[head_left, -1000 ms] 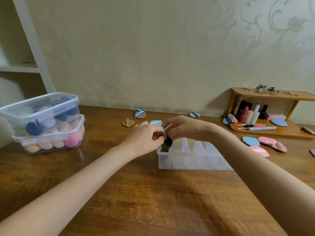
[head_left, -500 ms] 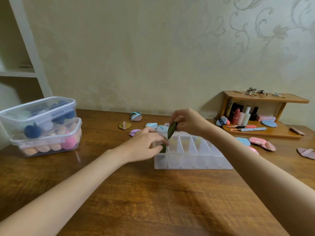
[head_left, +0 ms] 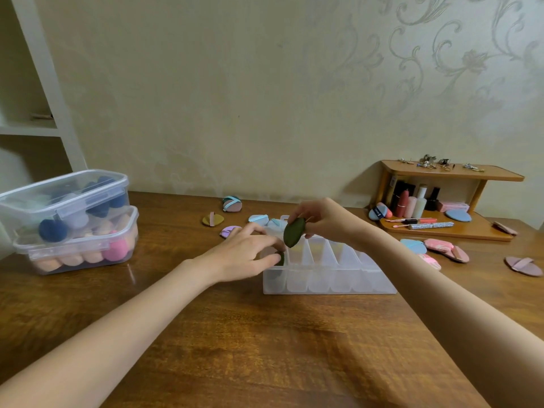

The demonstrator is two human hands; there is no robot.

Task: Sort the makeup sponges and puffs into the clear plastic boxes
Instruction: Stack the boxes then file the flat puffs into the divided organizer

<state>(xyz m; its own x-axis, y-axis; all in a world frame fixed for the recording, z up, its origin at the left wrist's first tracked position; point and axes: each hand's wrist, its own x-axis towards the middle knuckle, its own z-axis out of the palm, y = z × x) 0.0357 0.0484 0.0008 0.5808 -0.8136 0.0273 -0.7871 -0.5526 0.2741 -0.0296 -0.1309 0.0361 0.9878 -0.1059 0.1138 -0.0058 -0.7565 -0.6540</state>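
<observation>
A clear divided box (head_left: 326,279) stands mid-table with several slots. My right hand (head_left: 319,217) pinches a dark green puff (head_left: 294,232) above the slots at the left end of the box. My left hand (head_left: 244,256) rests at the box's leftmost slot, its fingertips pressing on another green puff (head_left: 281,258) that sits mostly inside. Loose puffs lie behind the box: mustard (head_left: 212,219), brown with a teal strap (head_left: 232,204), lilac (head_left: 230,231), light blue (head_left: 258,218). More pink and blue puffs (head_left: 438,245) lie to the right.
Two stacked lidded clear tubs (head_left: 73,222) full of sponges stand at the left. A small wooden shelf (head_left: 450,198) with cosmetic bottles, pens and a blue puff stands at the back right. One pink puff (head_left: 522,265) lies at the far right. A white wall shelf is at the left edge.
My right hand has lifted a green puff up and away from my left hand, which stayed at the leftmost slot with the other puff. The view has tilted slightly.
</observation>
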